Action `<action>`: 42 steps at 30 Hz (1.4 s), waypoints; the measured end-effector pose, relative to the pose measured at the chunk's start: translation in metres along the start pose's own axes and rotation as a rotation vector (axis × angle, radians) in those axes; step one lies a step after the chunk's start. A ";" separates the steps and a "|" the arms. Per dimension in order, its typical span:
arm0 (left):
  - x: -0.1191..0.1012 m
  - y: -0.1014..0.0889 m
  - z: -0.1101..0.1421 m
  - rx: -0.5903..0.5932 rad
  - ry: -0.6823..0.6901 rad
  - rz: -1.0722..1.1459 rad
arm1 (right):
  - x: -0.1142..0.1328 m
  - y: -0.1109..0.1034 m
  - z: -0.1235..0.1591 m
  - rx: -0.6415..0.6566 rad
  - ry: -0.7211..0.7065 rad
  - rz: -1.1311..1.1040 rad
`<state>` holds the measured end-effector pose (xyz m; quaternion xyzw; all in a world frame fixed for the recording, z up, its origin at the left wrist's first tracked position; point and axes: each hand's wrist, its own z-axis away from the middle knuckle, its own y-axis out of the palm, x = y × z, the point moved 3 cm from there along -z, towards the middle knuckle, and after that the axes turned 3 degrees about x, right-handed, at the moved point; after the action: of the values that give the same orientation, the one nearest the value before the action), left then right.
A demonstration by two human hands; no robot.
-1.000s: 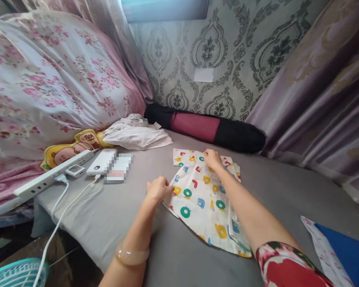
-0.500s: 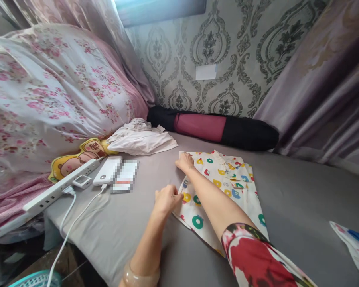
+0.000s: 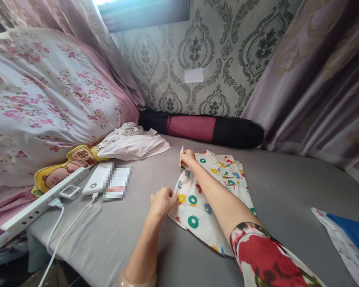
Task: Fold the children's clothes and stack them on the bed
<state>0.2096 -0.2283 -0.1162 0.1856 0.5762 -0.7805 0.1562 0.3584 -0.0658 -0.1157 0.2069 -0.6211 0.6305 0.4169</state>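
A white child's shirt (image 3: 209,207) printed with colourful letters and figures lies on the grey sheet (image 3: 116,243), its collar toward the wall. My left hand (image 3: 163,202) pinches the shirt's left edge, thumb on top of the cloth. Farther up, my right hand (image 3: 188,158) grips the end of the left sleeve, and a bit of white cloth sticks up above the fingers. My right forearm crosses over the shirt and hides part of its middle and lower right side.
Crumpled white cloth (image 3: 134,145) lies beyond my left hand. A long black and maroon bag (image 3: 191,128) rests along the wall. At left are a power strip (image 3: 44,199), a white power bank (image 3: 98,179) and a cable. Folded blue and white cloth (image 3: 347,235) lies at right.
My right hand has moved left from the collar area to the left sleeve and now lifts its end a little. The shirt's right part now lies folded inward. My left hand keeps hold of the edge.
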 end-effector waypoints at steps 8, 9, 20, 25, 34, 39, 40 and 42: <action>-0.007 -0.006 0.006 -0.014 0.111 0.245 | -0.018 -0.062 0.015 -0.018 -0.013 -0.386; -0.009 -0.005 0.007 -0.010 0.130 0.284 | -0.021 -0.069 0.018 -0.024 -0.013 -0.409; -0.028 0.015 0.010 0.060 0.293 0.441 | -0.068 -0.117 0.038 -0.104 0.039 -0.511; -0.031 0.024 0.009 0.071 0.307 0.425 | -0.085 -0.124 0.044 -0.124 0.070 -0.486; -0.043 0.034 0.016 0.130 0.290 0.385 | -0.111 -0.129 0.049 -0.140 0.110 -0.458; -0.047 0.036 0.018 0.144 0.306 0.362 | -0.128 -0.129 0.045 -0.139 0.130 -0.345; -0.048 0.037 0.018 0.138 0.309 0.362 | -0.131 -0.129 0.045 -0.140 0.144 -0.317; -0.049 0.037 0.018 0.137 0.301 0.373 | -0.136 -0.129 0.045 -0.145 0.174 -0.274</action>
<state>0.2676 -0.2548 -0.1193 0.4129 0.4945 -0.7391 0.1970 0.5251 -0.1606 -0.1361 0.2036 -0.5924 0.5371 0.5650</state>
